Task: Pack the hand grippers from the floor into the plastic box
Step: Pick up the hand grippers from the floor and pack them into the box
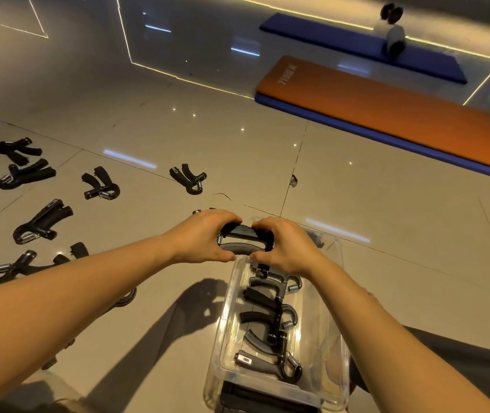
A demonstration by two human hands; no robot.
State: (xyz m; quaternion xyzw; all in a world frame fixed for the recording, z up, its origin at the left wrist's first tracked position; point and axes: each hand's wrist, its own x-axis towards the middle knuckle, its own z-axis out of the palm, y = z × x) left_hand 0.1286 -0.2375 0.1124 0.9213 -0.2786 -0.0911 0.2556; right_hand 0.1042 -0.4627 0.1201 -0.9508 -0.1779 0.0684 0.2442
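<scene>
Holding a black plastic hand gripper with a steel coil spring (245, 238) between them, the left hand (205, 236) and the right hand (285, 248) meet above the far end of the clear plastic box (222, 323), at about 12 o'clock on its rim. Both hands have their fingers curled over the hand gripper with the thumbs beneath. The left hand is at the spring end, where the coil peeps out, and the right hand is round the other end.

A row of packed grippers (270, 308) lies inside the box, running from 6 o'clock up towards the middle, with their springs turned to the 3 o'clock wall. Many loose grippers (100, 183) lie scattered on the glossy tiled floor (178, 129) from 8 to 10 o'clock of the box. An orange foam mat (386, 114) lies off at 1 o'clock.

The hand gripper is probably rigid, fairly weighty for its size and in no way fragile. Its grooved handles should give a sure hold, while the bare metal coil is likely slicker. It is best taken by the two handles, so it can nest against the row. The thin-walled box may skid on the polished tile if knocked.
</scene>
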